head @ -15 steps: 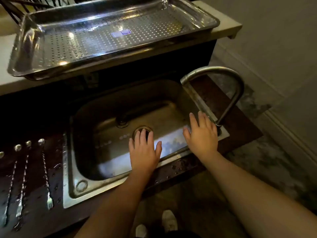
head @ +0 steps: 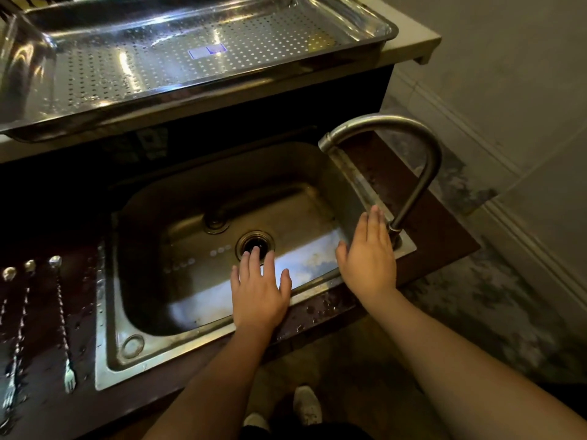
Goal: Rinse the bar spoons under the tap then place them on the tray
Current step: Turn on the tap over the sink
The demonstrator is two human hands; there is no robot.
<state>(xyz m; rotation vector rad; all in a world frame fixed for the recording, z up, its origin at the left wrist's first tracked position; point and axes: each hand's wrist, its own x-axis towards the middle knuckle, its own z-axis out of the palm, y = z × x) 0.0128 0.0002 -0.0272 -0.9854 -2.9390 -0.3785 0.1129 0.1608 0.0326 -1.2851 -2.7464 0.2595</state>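
Three twisted bar spoons (head: pixel 62 322) with forked ends lie side by side on the dark wet counter left of the sink (head: pixel 203 341). A large perforated steel tray (head: pixel 365 36) rests on the raised ledge behind the sink. The curved tap (head: pixel 422 173) rises at the sink's right edge, with no water running. My left hand (head: pixel 259 290) hovers flat over the sink's front rim, fingers apart, holding nothing. My right hand (head: pixel 370 258) is flat and empty beside the tap's base, fingertips close to it.
The drain (head: pixel 255 244) sits mid-basin. The counter's right end drops off to a tiled floor (head: pixel 476 296) and wall. My shoes (head: pixel 306 404) show below the counter edge. A dark rack corner shows at the top left.
Both hands stay over the sink's front edge. The right hand has shifted slightly toward the tap's base. The spoons have not moved.
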